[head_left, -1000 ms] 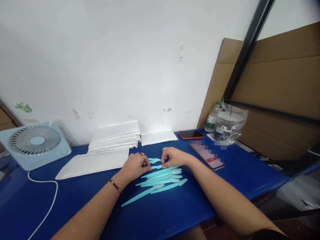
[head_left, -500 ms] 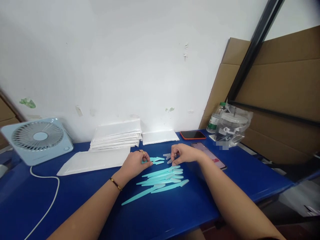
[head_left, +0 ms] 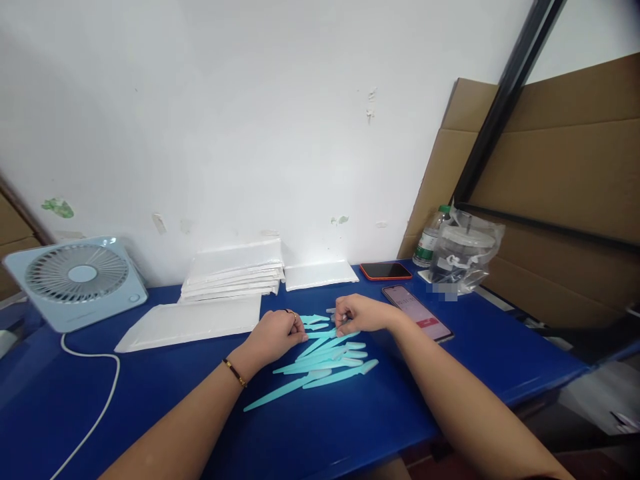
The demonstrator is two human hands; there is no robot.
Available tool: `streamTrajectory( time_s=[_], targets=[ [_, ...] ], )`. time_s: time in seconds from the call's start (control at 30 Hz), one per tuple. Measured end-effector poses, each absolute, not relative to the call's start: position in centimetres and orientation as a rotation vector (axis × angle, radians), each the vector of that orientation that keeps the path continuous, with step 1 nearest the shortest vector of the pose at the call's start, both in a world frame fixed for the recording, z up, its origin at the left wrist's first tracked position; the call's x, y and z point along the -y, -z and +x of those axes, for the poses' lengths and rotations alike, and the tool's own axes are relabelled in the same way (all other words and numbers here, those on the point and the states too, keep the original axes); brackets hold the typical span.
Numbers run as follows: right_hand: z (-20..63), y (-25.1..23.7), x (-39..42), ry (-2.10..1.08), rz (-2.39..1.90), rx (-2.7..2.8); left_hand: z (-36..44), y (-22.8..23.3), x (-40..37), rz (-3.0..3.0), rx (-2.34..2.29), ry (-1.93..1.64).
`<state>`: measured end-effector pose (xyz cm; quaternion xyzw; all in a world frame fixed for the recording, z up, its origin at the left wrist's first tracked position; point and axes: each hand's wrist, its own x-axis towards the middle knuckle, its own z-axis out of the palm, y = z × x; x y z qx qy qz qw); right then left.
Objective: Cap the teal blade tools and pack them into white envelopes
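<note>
Several turquoise eyebrow razors point(head_left: 320, 363) lie in a loose, overlapping pile on the blue table, most with their heads to the right. My left hand point(head_left: 279, 335) is closed, thumb and fingers pinching the handle end of one razor point(head_left: 323, 335) at the pile's far side. At that razor's other end, my right hand point(head_left: 356, 313) is closed in a pinch around the head, which its fingers partly hide. Just beyond my left fingers are a few more razors point(head_left: 316, 323). Small clear plastic pieces point(head_left: 331, 311), perhaps blade caps, are mostly covered by my right hand.
White padded mailers point(head_left: 233, 267) are stacked against the wall, with one mailer point(head_left: 195, 323) in front and another point(head_left: 320, 274) beside them. Two phones point(head_left: 385, 271) point(head_left: 420, 315), a bottle point(head_left: 427, 243) and a bagged cup point(head_left: 465, 250) stand right. A fan point(head_left: 80, 283) is left.
Both hands have come slightly closer together. My left hand has moved a little nearer and now grips a razor's handle end, while my right hand has shifted left. The lower phone's screen has changed.
</note>
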<state>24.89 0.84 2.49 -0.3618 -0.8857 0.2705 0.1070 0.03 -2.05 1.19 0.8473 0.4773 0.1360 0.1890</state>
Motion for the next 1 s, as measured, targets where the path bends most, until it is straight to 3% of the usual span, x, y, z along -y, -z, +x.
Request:
streamTrajectory(
  time_s=[0.47, 0.63, 1.0],
  targets=[
    [27.4, -2.9, -2.3, -0.76, -1.301, 2.324, -2.1, -1.5, 0.8, 2.367, -1.494, -0.474],
    [27.0, -3.0, -1.9, -0.715, -1.205, 2.455, -1.4, -0.5, 0.8, 2.492, -1.268, -0.595],
    [25.9, -2.5, -1.4, -0.767, -1.202, 2.56, 0.1, -0.6, 1.2, 2.442, -1.42, -0.703]
  ],
)
